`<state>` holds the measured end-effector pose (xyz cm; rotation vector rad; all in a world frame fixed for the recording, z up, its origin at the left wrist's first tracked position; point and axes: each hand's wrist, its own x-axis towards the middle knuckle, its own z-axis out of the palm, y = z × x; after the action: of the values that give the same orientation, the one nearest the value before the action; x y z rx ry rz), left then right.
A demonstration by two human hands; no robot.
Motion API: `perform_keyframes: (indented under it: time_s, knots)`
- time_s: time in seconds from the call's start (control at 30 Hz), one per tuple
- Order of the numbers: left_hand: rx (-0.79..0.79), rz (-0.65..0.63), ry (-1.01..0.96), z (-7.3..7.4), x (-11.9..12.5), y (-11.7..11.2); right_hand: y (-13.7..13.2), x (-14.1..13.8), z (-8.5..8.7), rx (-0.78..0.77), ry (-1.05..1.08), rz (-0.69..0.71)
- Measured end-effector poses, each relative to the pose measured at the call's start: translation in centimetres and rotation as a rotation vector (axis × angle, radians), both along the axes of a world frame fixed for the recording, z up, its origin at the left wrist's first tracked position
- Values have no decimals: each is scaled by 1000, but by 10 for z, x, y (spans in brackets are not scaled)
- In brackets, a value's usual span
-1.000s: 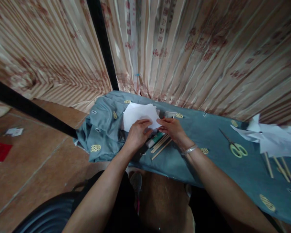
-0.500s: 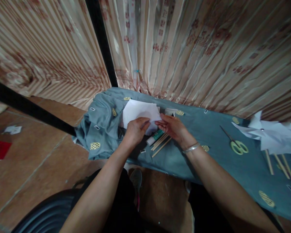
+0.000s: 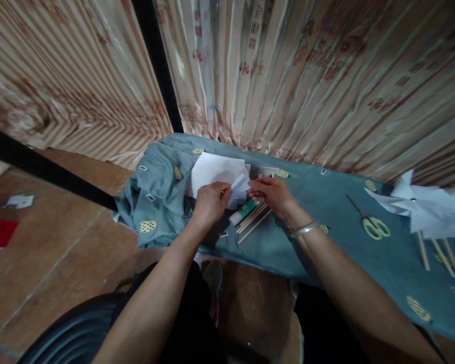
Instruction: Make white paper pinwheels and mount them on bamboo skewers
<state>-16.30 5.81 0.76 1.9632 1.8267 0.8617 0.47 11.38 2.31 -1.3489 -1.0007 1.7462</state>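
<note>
Between my two hands is a small piece of white paper (image 3: 240, 185), tilted up over the cloth. My left hand (image 3: 211, 201) pinches its left edge, and my right hand (image 3: 270, 195), with a silver bangle on the wrist, pinches its right edge. Behind it lies a stack of white paper (image 3: 212, 171). Just below the held paper, a green and white glue stick (image 3: 242, 212) rests beside several thin wooden sticks (image 3: 253, 222). Part of the glue stick and the stick ends are hidden near my right hand.
A grey-blue cloth (image 3: 311, 253) covers the long surface. Scissors (image 3: 373, 225) with light green handles lie to the right. White paper pinwheels (image 3: 420, 205) on wooden sticks sit at the far right. A striped curtain (image 3: 288, 76) and a black pole (image 3: 157, 60) stand behind.
The held paper has turned to a steeper slant and shows more of its face. My right hand has shifted slightly right, its fingers now closed tighter on the edge.
</note>
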Motion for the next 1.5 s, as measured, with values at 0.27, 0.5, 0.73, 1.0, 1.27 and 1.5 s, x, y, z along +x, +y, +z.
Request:
perform_keyframes:
  time_s: [0.27,0.5,0.73,1.0,1.27,1.5]
  knots:
    - [-12,107,-116,1,-1,3,3,1,-5,68,-109,19]
    - [60,197,-229,0,-10,8,6,5,-21,403,-293,45]
    - [162,285,-327,11,-16,13,-7,5,-22,1068,-783,250]
    - [544,323,-647,48,-25,14,-14,-5,-33,1136,-1079,444]
    - [398,23,-608,65,47,-12,-36,65,3,1138,-886,-108]
    - [309,-527,-237,5,116,-46,-113,160,9,1160,-1258,-120]
